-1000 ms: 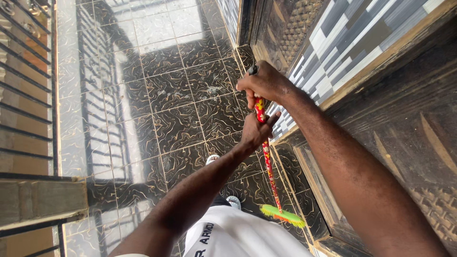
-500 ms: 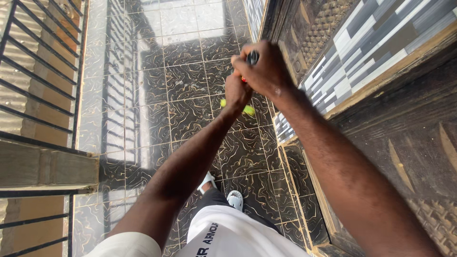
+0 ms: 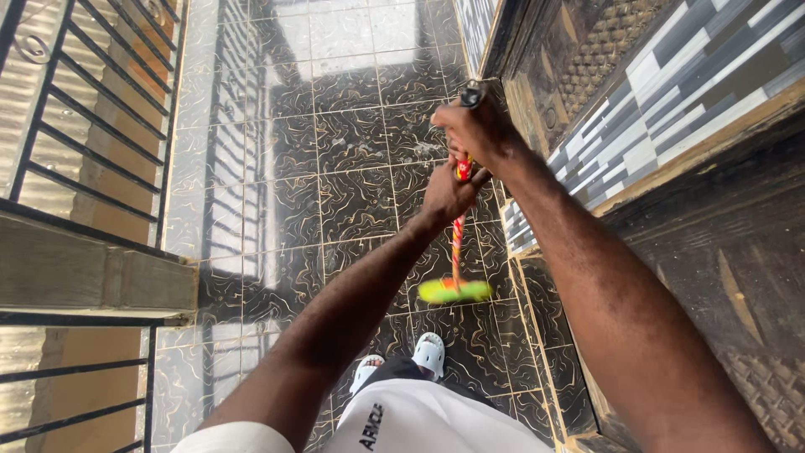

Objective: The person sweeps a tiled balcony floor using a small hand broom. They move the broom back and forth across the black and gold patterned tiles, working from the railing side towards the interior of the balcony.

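Red broom [image 3: 457,243] (green head), both hands gripping, tiled floor [image 3: 335,168]

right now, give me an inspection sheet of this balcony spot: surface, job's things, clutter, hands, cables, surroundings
surface: glossy black marbled floor tiles, sunlit patches with railing shadows
job's things: broom with red patterned handle and blurred green bristle head, head close to the floor
clutter: nothing seen
hands: right hand grips the handle top; left hand grips just below
cables: nothing seen
surroundings: black metal railing on one side, dark carved wooden door and grey-white mosaic wall strip on the other; white sandals below
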